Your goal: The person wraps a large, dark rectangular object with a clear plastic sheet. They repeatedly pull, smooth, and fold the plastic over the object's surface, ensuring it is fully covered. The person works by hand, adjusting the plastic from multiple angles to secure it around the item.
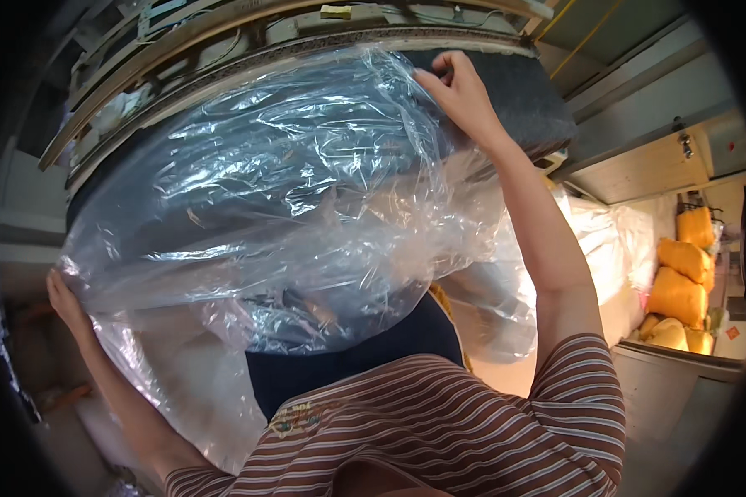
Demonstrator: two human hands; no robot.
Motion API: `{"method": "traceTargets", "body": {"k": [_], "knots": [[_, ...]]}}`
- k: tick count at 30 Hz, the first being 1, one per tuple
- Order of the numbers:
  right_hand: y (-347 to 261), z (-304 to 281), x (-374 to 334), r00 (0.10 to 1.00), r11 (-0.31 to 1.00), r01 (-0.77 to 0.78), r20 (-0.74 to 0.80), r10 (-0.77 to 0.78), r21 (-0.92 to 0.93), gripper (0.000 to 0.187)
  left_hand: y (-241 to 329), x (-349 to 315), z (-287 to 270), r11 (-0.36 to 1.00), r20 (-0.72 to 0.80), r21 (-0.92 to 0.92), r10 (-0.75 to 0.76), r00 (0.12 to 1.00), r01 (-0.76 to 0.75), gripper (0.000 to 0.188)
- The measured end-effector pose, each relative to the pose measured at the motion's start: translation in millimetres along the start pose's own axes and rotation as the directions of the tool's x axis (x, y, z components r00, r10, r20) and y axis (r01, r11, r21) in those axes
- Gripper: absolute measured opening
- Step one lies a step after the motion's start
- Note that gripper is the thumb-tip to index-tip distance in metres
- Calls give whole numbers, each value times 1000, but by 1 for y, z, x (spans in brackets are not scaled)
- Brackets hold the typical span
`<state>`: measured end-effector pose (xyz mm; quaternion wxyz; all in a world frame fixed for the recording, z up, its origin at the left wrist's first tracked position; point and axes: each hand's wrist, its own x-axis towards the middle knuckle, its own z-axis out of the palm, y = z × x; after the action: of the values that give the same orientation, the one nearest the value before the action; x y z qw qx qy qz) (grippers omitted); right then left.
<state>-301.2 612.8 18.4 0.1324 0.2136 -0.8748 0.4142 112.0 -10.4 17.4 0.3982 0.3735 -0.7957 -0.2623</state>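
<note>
A wide sheet of clear, crinkled plastic film (307, 149) stretches across a dark table surface (514, 95) and droops over its near edge against my body. At the far left, my left hand (68, 302) grips the film's left edge, with its fingertips partly hidden. My right hand (458, 89) is up near the back of the table, fingers curled and thumb pressed at the film's right edge. Bunched folds gather in the film just left of and below that hand. More loose film hangs below the table on both sides of me.
Wooden rails (191, 37) run behind the table, with a small yellow object (336, 12) on them. Stuffed orange-yellow sacks (680, 290) are stacked at the right, seen through an opening. A light-coloured panel (655, 170) with a metal fitting stands above them.
</note>
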Motion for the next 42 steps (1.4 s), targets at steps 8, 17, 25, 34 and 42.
{"method": "traceTargets", "body": {"k": [8,17,25,34,42], "knots": [[-34,14,3,959,962,274,82,-273,-4,28,-14,-85,-70,888,66,442,111,992,-128,27],[-101,-52,-78,950,919,140,213,-230,368,15,293,-172,102,882,346,-200,471,811,-427,26],[-104,-69,-129,910,748,-223,409,-71,626,25,404,-249,184,741,499,-593,644,579,-314,17],[-122,-36,-158,818,695,-258,534,-211,671,23,379,-273,145,679,429,-677,677,598,-283,11],[-151,-48,-179,833,757,-157,497,-245,635,12,364,-287,118,688,485,-711,628,608,-145,17]]}}
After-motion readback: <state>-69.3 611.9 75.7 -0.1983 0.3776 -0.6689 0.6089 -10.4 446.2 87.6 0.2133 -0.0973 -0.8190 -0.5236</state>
